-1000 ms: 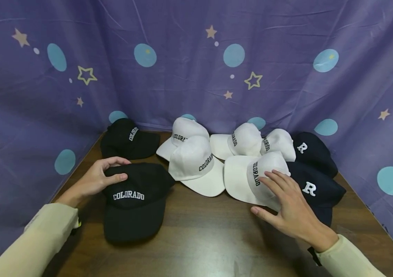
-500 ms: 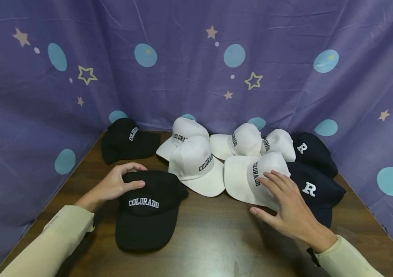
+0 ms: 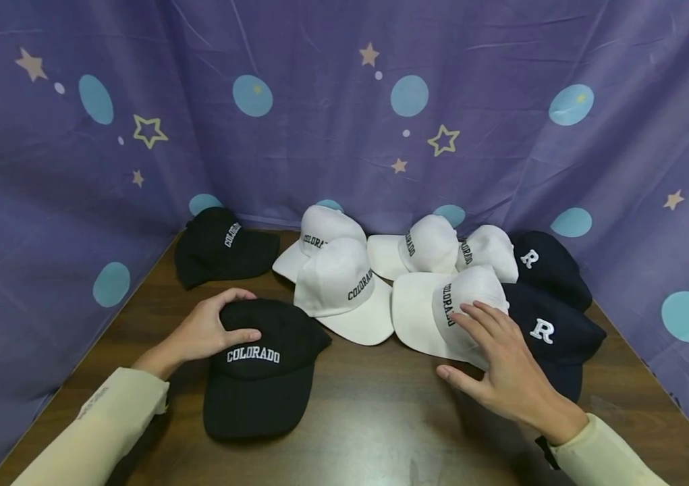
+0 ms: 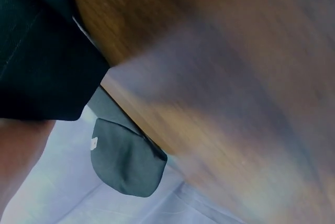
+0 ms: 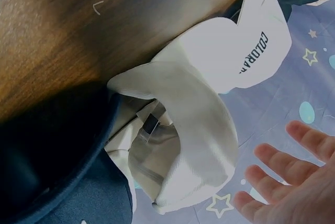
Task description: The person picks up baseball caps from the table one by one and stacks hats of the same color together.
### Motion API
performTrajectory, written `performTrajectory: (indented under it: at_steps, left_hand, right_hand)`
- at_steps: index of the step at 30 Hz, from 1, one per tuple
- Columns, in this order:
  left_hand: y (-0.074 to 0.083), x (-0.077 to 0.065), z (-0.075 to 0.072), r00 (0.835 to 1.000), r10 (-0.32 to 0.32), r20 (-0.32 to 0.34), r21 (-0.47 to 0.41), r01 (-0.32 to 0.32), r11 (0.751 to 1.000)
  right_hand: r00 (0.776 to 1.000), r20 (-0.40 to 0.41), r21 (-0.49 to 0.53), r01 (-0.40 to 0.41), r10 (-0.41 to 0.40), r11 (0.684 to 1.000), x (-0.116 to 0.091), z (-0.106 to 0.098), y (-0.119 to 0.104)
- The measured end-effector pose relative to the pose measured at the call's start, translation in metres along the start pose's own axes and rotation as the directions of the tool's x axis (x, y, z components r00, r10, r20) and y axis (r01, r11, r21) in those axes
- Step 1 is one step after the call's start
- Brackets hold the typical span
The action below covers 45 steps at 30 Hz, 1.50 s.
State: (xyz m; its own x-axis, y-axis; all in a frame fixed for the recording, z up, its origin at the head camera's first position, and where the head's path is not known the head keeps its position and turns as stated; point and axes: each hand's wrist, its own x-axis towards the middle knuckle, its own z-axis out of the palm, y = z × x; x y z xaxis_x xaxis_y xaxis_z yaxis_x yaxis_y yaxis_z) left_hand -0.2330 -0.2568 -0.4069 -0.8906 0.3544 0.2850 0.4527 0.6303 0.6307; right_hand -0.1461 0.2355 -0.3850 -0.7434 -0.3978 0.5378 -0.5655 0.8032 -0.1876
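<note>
My left hand (image 3: 203,332) holds a black baseball cap (image 3: 259,398) by its crown, thumb on the front panel above white COLORADO lettering and fingers hidden behind. Its brim points toward me. In the left wrist view that cap (image 4: 42,62) fills the upper left, with part of the hand (image 4: 21,150) below it. My right hand (image 3: 505,374), fingers spread, overlaps a white COLORADO cap (image 3: 420,307) in the head view. The right wrist view shows those fingers (image 5: 285,164) apart from a white cap (image 5: 204,109) whose inside and strap are visible.
Another black cap (image 3: 229,253) sits at the back left. Several white caps (image 3: 344,290) line the middle and back. Two navy caps (image 3: 553,266) with a white R are at the right. A purple patterned curtain (image 3: 332,135) encloses the wooden table (image 3: 368,418).
My left hand has shifted the black cap right and nearer to me, mostly in the first half second; its thumb now sits slightly lower on the crown. My right hand has barely moved.
</note>
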Motion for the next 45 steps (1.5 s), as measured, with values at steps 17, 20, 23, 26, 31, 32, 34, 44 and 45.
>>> performTrajectory:
  at_steps: [17,20,23,26,31,32,34,44,45]
  left_hand:
    - [0.002,-0.006,0.001,0.998,0.05,-0.033,0.138,-0.045,0.989]
    - [0.005,-0.009,0.002,0.997,0.057,-0.049,0.177,-0.048,0.983]
    - [0.01,-0.01,0.003,0.993,0.081,-0.084,0.226,-0.06,0.972]
    - [0.016,-0.011,0.005,0.986,0.118,-0.12,0.273,-0.081,0.959]
    - [0.027,-0.012,0.009,0.98,0.143,-0.136,0.294,-0.098,0.951]
    - [0.029,-0.012,0.01,0.98,0.144,-0.136,0.29,-0.1,0.952]
    - [0.033,-0.012,0.012,0.981,0.143,-0.135,0.281,-0.1,0.955]
    - [0.057,-0.015,0.019,0.977,0.185,-0.107,0.305,-0.145,0.941]
    - [0.059,-0.015,0.02,0.978,0.185,-0.101,0.313,-0.145,0.939]
  right_hand:
    - [1.0,-0.019,-0.001,-0.006,0.006,1.0,0.0,0.0,0.0]
    - [1.0,-0.029,0.001,-0.006,0.006,1.0,0.001,0.0,0.0]
    - [0.999,-0.035,0.004,-0.012,0.012,1.0,0.001,-0.001,-0.001]
    - [0.999,-0.041,0.006,-0.023,0.023,1.0,0.001,-0.001,0.0]
    - [0.997,-0.07,0.014,-0.028,0.029,1.0,0.001,0.0,0.002]
    - [0.996,-0.079,0.015,-0.029,0.03,0.999,0.001,0.0,0.003]
    - [0.995,-0.096,0.019,-0.032,0.034,0.999,0.001,0.0,0.004]
    - [0.984,-0.15,0.016,-0.095,0.097,0.995,0.0,-0.001,0.012]
    - [0.982,-0.152,0.014,-0.107,0.108,0.994,0.0,-0.001,0.012]
